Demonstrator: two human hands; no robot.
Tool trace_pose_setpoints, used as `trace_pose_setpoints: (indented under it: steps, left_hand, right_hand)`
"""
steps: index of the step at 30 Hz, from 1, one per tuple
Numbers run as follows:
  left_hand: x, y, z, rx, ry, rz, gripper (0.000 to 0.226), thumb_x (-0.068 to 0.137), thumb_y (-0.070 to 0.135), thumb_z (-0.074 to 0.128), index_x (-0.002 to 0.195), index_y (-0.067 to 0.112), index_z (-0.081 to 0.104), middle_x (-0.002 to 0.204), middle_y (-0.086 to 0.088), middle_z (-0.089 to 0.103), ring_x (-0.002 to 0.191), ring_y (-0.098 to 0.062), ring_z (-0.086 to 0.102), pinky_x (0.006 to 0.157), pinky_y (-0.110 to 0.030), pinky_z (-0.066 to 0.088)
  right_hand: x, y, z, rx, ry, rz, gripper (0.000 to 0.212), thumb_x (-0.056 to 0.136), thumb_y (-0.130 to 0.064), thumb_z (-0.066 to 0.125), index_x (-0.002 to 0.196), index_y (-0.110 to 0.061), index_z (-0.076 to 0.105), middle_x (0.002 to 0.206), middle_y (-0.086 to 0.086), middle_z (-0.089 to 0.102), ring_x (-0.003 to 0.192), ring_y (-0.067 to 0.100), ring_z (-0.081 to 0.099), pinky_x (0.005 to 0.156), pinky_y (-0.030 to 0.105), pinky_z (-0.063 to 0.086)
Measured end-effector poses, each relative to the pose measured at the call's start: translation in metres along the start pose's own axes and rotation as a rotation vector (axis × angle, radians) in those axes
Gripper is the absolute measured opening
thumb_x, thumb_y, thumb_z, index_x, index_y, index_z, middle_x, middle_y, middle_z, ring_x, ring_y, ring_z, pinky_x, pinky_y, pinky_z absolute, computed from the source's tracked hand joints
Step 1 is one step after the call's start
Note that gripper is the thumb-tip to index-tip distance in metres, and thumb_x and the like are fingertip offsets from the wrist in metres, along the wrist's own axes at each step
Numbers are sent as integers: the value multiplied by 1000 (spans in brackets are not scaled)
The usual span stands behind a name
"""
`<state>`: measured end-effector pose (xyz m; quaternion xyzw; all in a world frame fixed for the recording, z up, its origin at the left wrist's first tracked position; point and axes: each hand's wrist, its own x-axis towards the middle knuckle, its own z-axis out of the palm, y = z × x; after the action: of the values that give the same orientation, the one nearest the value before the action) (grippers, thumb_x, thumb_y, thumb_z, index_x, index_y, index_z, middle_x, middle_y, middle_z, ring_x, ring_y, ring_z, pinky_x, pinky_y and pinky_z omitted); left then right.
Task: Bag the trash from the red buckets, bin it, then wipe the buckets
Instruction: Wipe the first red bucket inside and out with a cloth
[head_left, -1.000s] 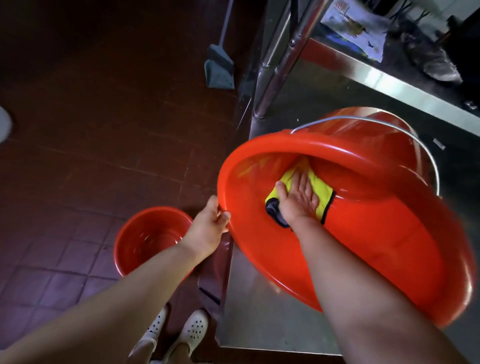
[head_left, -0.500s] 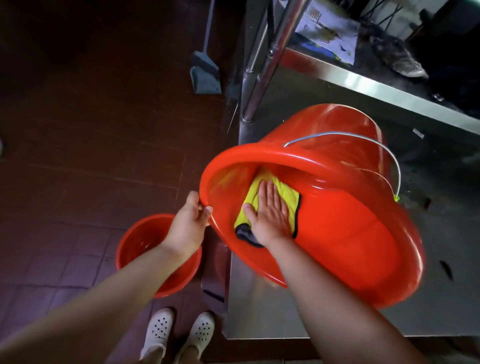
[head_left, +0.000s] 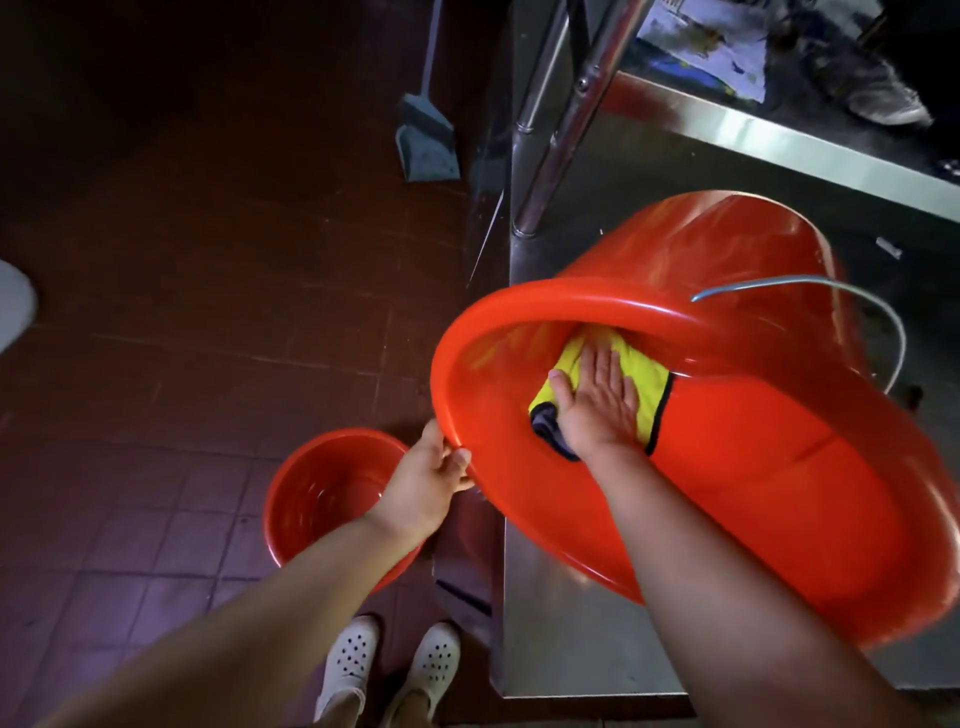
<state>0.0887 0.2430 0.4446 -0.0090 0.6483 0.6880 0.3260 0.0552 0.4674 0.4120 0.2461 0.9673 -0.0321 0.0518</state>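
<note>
A large red bucket (head_left: 753, 493) lies tipped on its side on a steel table (head_left: 571, 649), its mouth facing me and its wire handle hanging at the right. My left hand (head_left: 431, 480) grips the bucket's rim at its left edge. My right hand (head_left: 600, 405) reaches inside with flat, straight fingers and presses a yellow cloth with dark trim (head_left: 649, 384) against the inner wall. A smaller red bucket (head_left: 317, 493) stands upright on the tiled floor at the left, below my left forearm.
A grey dustpan (head_left: 426, 140) leans by the table's steel legs (head_left: 571, 104) at the back. A printed paper (head_left: 711, 47) and a crumpled bag lie on the upper shelf. My white clogs (head_left: 395, 665) stand near the table's front corner. Dark red floor tiles stretch to the left.
My right hand and the cloth have slid to a new spot on the inner wall, and the bucket has shifted slightly. My left hand has kept its grip on the rim.
</note>
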Motion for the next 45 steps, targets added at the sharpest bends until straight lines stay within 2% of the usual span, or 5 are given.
trace_pose_setpoints:
  steps: [11, 16, 23, 30, 45]
  left_hand:
    - [5, -9, 1, 333, 230, 157, 7, 96, 16, 50, 96, 10, 46, 72, 0, 59, 64, -3, 59, 63, -24, 46]
    - [16, 15, -18, 307, 210, 202, 14, 97, 19, 47, 99, 6, 43, 89, -16, 62, 89, -34, 64, 84, -51, 52]
    - [23, 52, -40, 402, 214, 474, 13, 96, 28, 50, 107, 22, 49, 85, 10, 62, 80, -4, 63, 75, -23, 52]
    - [25, -7, -13, 100, 12, -1, 21, 95, 4, 49, 113, 13, 42, 105, -13, 61, 92, -18, 63, 85, -37, 55]
    - [19, 9, -22, 206, 145, 219, 14, 92, 18, 56, 99, 13, 44, 88, -17, 63, 88, -33, 66, 84, -55, 52]
  right_hand:
    - [-110, -39, -2, 35, -23, -245, 76, 83, -60, 8, 146, -22, -10, 157, -1, -9, 146, 14, -5, 119, 33, 0]
    - [-38, -26, -5, 25, -19, -216, 71, 95, -47, 36, 151, -19, 2, 159, 3, 2, 146, 15, 5, 118, 33, 7]
    - [44, 12, -12, 44, -71, -85, 65, 99, -44, 30, 151, -19, 1, 160, 0, -1, 146, 11, 2, 116, 29, 2]
    - [36, -3, -15, -12, -121, -45, 66, 97, -52, 25, 151, -25, -3, 160, -4, -5, 146, 10, -3, 117, 34, 1]
    - [-44, -41, -9, 101, 19, -213, 70, 95, -52, 31, 151, -20, 4, 159, 1, 4, 146, 13, 10, 116, 29, 11]
